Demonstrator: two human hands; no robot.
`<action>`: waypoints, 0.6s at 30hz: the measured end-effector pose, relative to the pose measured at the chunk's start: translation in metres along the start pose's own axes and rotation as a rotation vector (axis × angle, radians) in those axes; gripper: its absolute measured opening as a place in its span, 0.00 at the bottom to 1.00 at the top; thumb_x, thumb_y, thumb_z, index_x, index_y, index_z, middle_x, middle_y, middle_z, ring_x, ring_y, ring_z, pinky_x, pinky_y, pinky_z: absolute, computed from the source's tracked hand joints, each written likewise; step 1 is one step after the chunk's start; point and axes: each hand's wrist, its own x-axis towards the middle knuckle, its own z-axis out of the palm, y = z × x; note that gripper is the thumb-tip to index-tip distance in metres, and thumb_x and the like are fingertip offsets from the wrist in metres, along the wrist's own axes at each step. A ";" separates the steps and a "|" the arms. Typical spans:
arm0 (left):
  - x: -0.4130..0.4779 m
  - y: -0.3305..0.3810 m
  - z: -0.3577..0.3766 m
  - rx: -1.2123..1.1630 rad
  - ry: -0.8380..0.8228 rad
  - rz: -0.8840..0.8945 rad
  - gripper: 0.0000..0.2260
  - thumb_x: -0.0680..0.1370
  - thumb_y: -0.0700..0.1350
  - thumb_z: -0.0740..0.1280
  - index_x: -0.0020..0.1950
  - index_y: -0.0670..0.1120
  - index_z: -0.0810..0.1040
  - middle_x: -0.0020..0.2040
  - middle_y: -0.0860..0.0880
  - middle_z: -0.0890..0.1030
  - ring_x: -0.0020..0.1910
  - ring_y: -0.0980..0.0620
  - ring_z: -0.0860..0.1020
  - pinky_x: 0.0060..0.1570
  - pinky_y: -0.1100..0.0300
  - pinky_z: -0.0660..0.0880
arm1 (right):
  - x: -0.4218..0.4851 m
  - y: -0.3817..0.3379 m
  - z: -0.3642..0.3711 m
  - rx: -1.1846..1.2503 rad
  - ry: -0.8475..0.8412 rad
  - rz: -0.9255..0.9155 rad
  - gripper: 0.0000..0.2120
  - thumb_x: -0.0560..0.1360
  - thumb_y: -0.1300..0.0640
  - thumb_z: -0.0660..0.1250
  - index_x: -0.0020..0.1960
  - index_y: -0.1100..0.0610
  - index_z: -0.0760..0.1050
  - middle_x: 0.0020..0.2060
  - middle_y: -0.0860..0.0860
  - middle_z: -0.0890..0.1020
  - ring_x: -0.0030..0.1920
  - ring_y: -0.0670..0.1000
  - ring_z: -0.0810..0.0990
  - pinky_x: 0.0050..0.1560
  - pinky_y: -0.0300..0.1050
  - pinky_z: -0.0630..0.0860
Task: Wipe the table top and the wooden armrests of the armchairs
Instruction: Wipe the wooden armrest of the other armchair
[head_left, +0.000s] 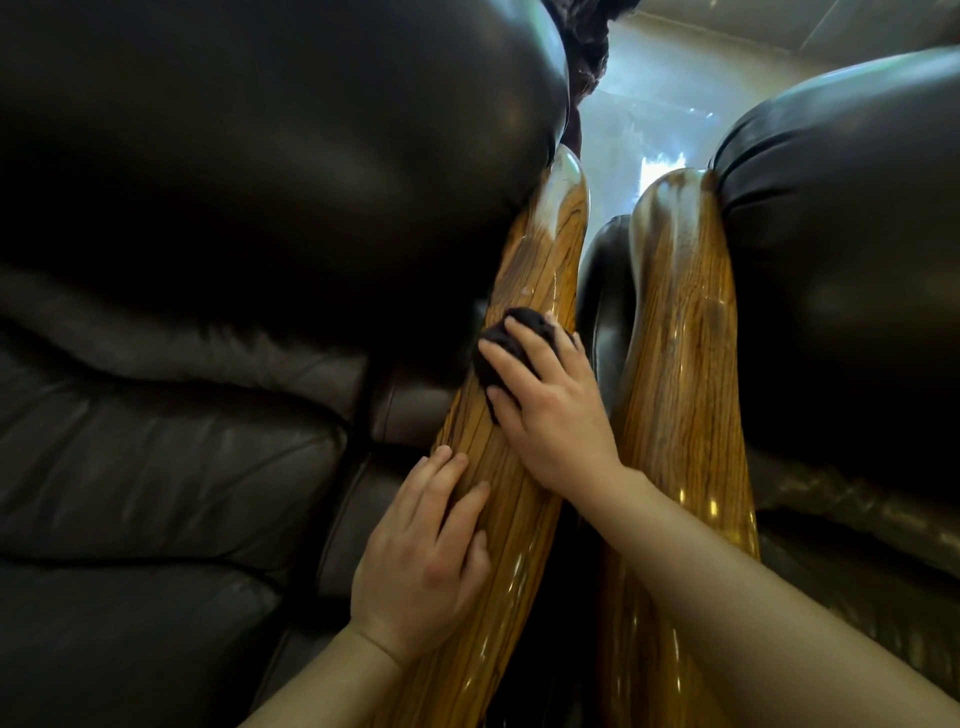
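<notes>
Two glossy wooden armrests run side by side up the middle of the view. The left armrest (540, 249) belongs to the dark leather armchair on the left (208, 208). My right hand (550, 410) presses a dark cloth (511, 338) flat onto the middle of this armrest, fingers spread over the cloth. My left hand (426, 551) rests lower down on the same armrest's left edge, fingers apart, holding nothing. The right armrest (680, 322) lies just to the right, untouched, and belongs to the second armchair (841, 260).
A narrow dark gap separates the two armrests. Bright shiny floor (649, 104) shows beyond their far ends. Leather seat cushions (156, 467) fill the left side. The table is not in view.
</notes>
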 end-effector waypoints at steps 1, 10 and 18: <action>0.000 0.000 -0.001 0.004 -0.008 -0.007 0.17 0.79 0.48 0.60 0.67 0.45 0.74 0.71 0.43 0.71 0.77 0.48 0.62 0.75 0.51 0.61 | 0.013 -0.005 0.001 -0.010 -0.006 0.034 0.22 0.83 0.46 0.55 0.76 0.46 0.67 0.78 0.52 0.66 0.81 0.60 0.52 0.80 0.62 0.49; 0.002 0.002 -0.002 0.014 -0.034 0.009 0.18 0.78 0.47 0.61 0.66 0.43 0.76 0.72 0.40 0.71 0.76 0.44 0.63 0.73 0.47 0.65 | -0.007 0.011 -0.010 0.006 -0.101 -0.280 0.19 0.83 0.49 0.57 0.73 0.45 0.71 0.76 0.50 0.69 0.80 0.58 0.59 0.79 0.61 0.54; 0.002 0.002 -0.003 -0.020 -0.006 0.021 0.17 0.77 0.45 0.62 0.64 0.42 0.76 0.71 0.40 0.73 0.76 0.45 0.64 0.73 0.47 0.65 | -0.001 -0.007 -0.002 -0.035 -0.097 -0.256 0.18 0.84 0.47 0.56 0.72 0.43 0.72 0.76 0.48 0.70 0.80 0.57 0.59 0.79 0.60 0.54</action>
